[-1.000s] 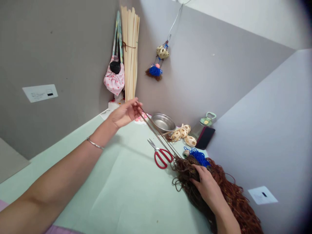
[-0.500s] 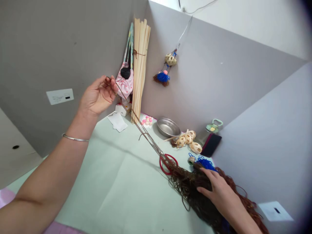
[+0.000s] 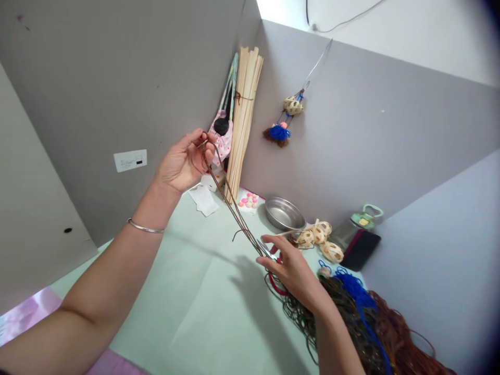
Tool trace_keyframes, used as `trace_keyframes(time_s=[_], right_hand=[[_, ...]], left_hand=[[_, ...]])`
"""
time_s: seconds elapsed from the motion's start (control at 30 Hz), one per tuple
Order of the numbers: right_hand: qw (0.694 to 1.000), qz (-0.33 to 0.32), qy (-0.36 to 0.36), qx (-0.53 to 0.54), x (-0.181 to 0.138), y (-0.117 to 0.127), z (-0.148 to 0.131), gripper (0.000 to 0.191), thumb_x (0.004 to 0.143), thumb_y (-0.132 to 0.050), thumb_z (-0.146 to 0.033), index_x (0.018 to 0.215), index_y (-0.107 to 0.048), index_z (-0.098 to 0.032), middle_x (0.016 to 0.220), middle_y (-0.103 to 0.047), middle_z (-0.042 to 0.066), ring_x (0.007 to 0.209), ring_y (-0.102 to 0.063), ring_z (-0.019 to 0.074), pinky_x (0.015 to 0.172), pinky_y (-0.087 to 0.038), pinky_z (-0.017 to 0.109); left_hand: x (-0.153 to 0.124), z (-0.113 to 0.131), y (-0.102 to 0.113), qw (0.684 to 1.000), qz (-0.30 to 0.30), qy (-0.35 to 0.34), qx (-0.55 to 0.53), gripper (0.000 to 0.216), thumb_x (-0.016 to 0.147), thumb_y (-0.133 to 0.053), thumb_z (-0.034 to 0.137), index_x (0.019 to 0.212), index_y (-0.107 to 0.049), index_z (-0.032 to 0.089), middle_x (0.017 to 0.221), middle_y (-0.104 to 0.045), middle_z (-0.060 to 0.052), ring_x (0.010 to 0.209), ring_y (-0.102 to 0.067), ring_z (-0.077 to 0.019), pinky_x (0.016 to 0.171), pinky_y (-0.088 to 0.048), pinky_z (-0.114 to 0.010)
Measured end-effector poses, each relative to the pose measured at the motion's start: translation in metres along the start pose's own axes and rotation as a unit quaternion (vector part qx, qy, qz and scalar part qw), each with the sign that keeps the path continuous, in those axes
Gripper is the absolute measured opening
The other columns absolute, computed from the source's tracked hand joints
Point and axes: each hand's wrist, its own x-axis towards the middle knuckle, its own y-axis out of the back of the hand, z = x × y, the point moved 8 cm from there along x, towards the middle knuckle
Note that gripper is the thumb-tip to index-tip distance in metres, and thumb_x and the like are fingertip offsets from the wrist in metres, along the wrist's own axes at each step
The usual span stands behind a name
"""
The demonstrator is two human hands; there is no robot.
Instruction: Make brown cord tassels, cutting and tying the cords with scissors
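Note:
My left hand [image 3: 187, 160] is raised over the left side of the table, its fingers closed on several brown cords [image 3: 233, 208]. The cords slant down to the right, and a short loose end sticks out partway along. At their lower end my right hand [image 3: 295, 273] has its thumb and forefinger apart, one on each side of the cords and the scissors. The scissors [image 3: 278, 285] have red handles, partly hidden by that hand, and metal blades that point toward my left hand. Behind my right wrist lies a heap of dark olive-brown cord [image 3: 344, 317].
Blue yarn [image 3: 353, 288] and reddish-brown cord [image 3: 402, 333] lie at the right. Along the back are a metal bowl [image 3: 284, 212], woven balls [image 3: 332, 252], a bottle [image 3: 363, 219], a phone [image 3: 361, 251], pink beads [image 3: 248, 200] and wooden strips [image 3: 244, 125]. An ornament [image 3: 279, 133] hangs above.
My right hand has moved left from the dark cord heap to the scissors and the lower cords. My left hand still holds the cords. The whole view has shifted a little.

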Motion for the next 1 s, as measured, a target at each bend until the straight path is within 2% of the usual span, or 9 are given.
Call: trace_keyframes(time_s=[0.13, 0.27, 0.4, 0.6, 0.73, 0.8, 0.87, 0.93, 1.0], right_hand=[[0.995, -0.032, -0.021, 0.094, 0.007, -0.018, 0.011, 0.022, 0.086, -0.067, -0.038, 0.096, -0.069, -0.019, 0.082, -0.067, 0.002, 0.067, -0.053, 0.0158, 0.062, -0.042, 0.027], [0.965, -0.03, -0.057, 0.254, 0.006, -0.014, 0.021, 0.026, 0.086, -0.066, -0.042, 0.086, -0.069, -0.016, 0.066, -0.065, 0.0, 0.054, -0.045, 0.0107, 0.052, -0.035, 0.024], [0.934, 0.067, -0.072, 0.342, 0.001, 0.013, 0.038, 0.029, 0.083, -0.072, -0.043, 0.09, -0.073, -0.016, 0.064, -0.065, 0.0, 0.055, -0.05, 0.0114, 0.053, -0.04, 0.023], [0.917, 0.192, -0.076, 0.342, -0.008, 0.052, 0.058, 0.033, 0.083, -0.07, -0.046, 0.092, -0.077, -0.015, 0.074, -0.069, 0.005, 0.057, -0.051, 0.0121, 0.054, -0.043, 0.025], [0.891, 0.303, -0.067, 0.33, -0.019, 0.082, 0.065, 0.026, 0.076, -0.076, -0.04, 0.087, -0.075, -0.017, 0.079, -0.069, 0.004, 0.058, -0.049, 0.0119, 0.052, -0.04, 0.025], [0.874, 0.342, -0.064, 0.338, -0.026, 0.094, 0.064, 0.026, 0.073, -0.078, -0.038, 0.086, -0.074, -0.016, 0.08, -0.069, 0.005, 0.058, -0.049, 0.0121, 0.05, -0.038, 0.025], [0.873, 0.338, -0.067, 0.346, -0.03, 0.099, 0.059, 0.026, 0.073, -0.078, -0.038, 0.086, -0.073, -0.016, 0.074, -0.068, 0.004, 0.055, -0.048, 0.0114, 0.047, -0.035, 0.024], [0.895, 0.288, -0.071, 0.334, -0.031, 0.096, 0.047, 0.025, 0.078, -0.074, -0.04, 0.086, -0.074, -0.016, 0.065, -0.064, 0.002, 0.05, -0.044, 0.0099, 0.044, -0.031, 0.023], [0.927, 0.226, -0.064, 0.291, -0.032, 0.088, 0.028, 0.025, 0.085, -0.068, -0.042, 0.086, -0.075, -0.017, 0.059, -0.061, 0.0, 0.048, -0.04, 0.009, 0.044, -0.03, 0.022]], left_hand=[[-0.001, 0.002, 0.0, 1.0, -0.007, 0.011, 0.006, 0.027, 0.095, -0.051, 0.021, 0.069, -0.061, 0.018, 0.079, -0.065, 0.0, 0.058, -0.053, -0.0026, 0.049, -0.044, -0.012], [0.0, 0.007, 0.006, 0.999, -0.025, 0.0, 0.023, 0.029, 0.095, -0.047, 0.021, 0.07, -0.061, 0.022, 0.076, -0.065, 0.003, 0.05, -0.037, -0.0041, 0.039, -0.032, -0.018], [0.004, 0.017, 0.018, 0.994, -0.028, -0.044, 0.094, 0.025, 0.093, -0.049, 0.02, 0.07, -0.06, 0.024, 0.075, -0.066, 0.005, 0.049, -0.027, -0.0064, 0.039, -0.023, -0.023], [0.006, 0.023, 0.024, 0.967, -0.022, -0.088, 0.24, 0.019, 0.089, -0.056, 0.021, 0.07, -0.06, 0.023, 0.074, -0.062, 0.005, 0.05, -0.03, -0.0057, 0.044, -0.018, -0.025], [0.008, 0.026, 0.033, 0.925, 0.014, -0.124, 0.358, 0.02, 0.087, -0.059, 0.02, 0.068, -0.061, 0.023, 0.056, -0.049, 0.005, 0.049, -0.029, -0.0079, 0.049, -0.016, -0.027], [0.01, 0.028, 0.036, 0.885, 0.043, -0.155, 0.438, 0.02, 0.085, -0.061, 0.017, 0.067, -0.063, 0.023, 0.053, -0.045, 0.005, 0.052, -0.032, -0.0089, 0.052, -0.02, -0.026], [0.008, 0.028, 0.029, 0.832, 0.056, -0.192, 0.517, 0.013, 0.078, -0.067, 0.012, 0.069, -0.065, 0.021, 0.064, -0.055, 0.004, 0.063, -0.042, -0.0089, 0.061, -0.029, -0.024], [0.001, 0.017, 0.007, 0.801, 0.027, -0.21, 0.56, 0.015, 0.069, -0.075, 0.01, 0.077, -0.066, 0.018, 0.086, -0.063, 0.001, 0.08, -0.051, -0.0106, 0.074, -0.035, -0.023], [-0.012, -0.011, -0.022, 0.824, -0.053, -0.162, 0.54, 0.017, 0.075, -0.073, 0.018, 0.091, -0.066, 0.018, 0.092, -0.064, 0.0, 0.083, -0.054, -0.012, 0.074, -0.038, -0.024]])
